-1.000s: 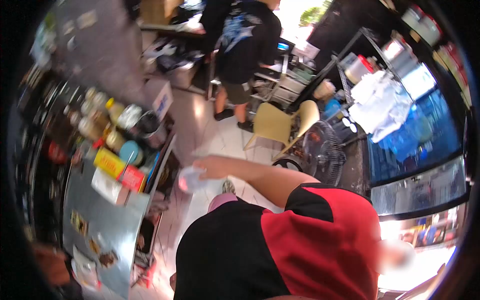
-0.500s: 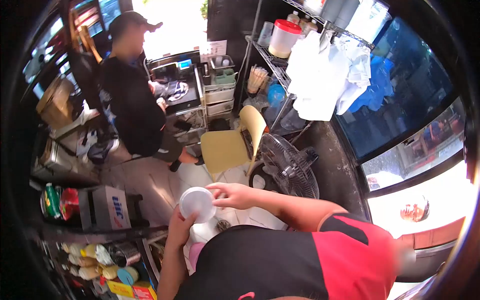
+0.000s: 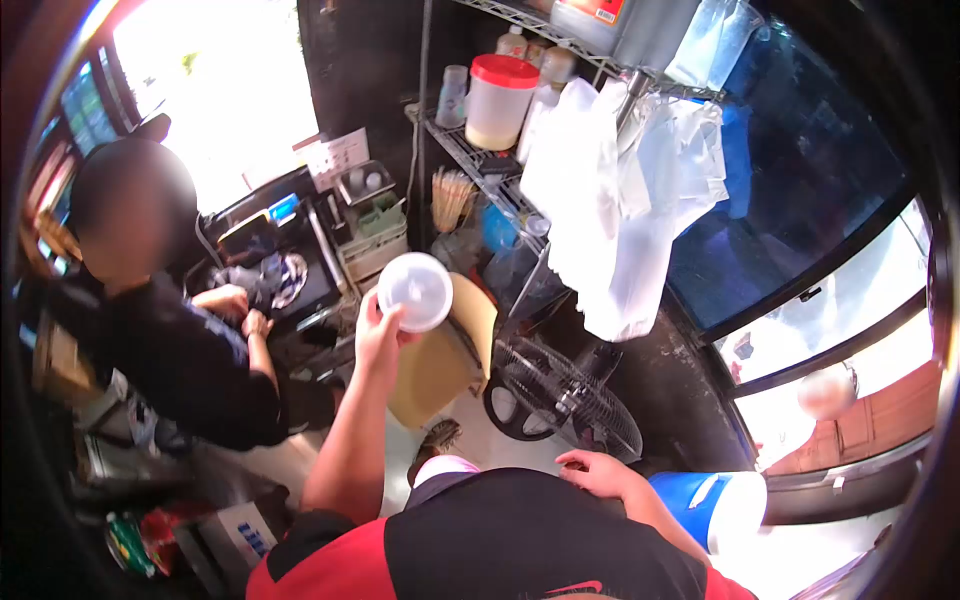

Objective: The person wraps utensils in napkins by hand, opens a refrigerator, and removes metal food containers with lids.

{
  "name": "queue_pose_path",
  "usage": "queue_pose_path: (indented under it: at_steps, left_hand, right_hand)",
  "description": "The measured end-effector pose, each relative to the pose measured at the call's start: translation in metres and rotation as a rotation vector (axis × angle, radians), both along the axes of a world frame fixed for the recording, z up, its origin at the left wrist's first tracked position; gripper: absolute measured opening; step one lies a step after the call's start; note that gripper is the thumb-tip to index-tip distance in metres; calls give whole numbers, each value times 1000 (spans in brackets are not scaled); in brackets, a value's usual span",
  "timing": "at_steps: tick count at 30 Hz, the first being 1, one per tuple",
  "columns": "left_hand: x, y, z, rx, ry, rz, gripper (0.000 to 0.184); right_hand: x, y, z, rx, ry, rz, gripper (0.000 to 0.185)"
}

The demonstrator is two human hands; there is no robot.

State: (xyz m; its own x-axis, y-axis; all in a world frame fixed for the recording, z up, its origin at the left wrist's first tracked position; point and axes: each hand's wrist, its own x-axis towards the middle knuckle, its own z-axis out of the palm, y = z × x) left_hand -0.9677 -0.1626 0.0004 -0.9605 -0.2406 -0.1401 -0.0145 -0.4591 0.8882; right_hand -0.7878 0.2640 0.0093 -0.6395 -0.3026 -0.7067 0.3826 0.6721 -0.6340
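Note:
A round, translucent white lidded container point(image 3: 415, 292) is held up by my left hand point(image 3: 380, 338), its fingers wrapped round the lower left edge, in front of the yellow chair point(image 3: 425, 385). My right hand point(image 3: 597, 472) is low near my black and red shirt point(image 3: 530, 530), with its fingers apart and nothing seen in them. It lies below the black fan point(image 3: 570, 400) and to the left of a blue and white bucket point(image 3: 712, 505).
Another person point(image 3: 170, 340) in black stands at the left by a counter with a small lit screen point(image 3: 284, 208). A wire shelf point(image 3: 470, 152) bears a red-lidded tub point(image 3: 500, 100). White plastic bags point(image 3: 620, 200) hang beside a dark window point(image 3: 790, 180).
My right hand has let go of the container and moved down to the right. My left hand has raised the container. The view has turned to the right.

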Motion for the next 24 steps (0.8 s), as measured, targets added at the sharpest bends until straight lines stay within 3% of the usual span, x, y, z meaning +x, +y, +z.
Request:
queue_pose_path:
  at_steps: [7, 12, 14, 17, 24]
  left_hand:
    - [-267, 43, 136, -258, 336, -81, 53]
    - [-412, 110, 198, -812, 486, 55, 66]
    - [-457, 134, 200, -894, 470, 52, 68]
    - [-492, 160, 186, -953, 398, -38, 69]
    - [-488, 176, 168, -1067, 374, -108, 66]
  right_hand:
    - [-14, -25, 7, -51, 22, -309, 51]
    - [-2, -38, -15, -149, 68, -507, 49]
    - [5, -43, -13, -183, 27, -576, 50]
    - [22, -47, -10, 5, 9, -603, 48]
    - [78, -55, -20, -11, 2, -866, 46]
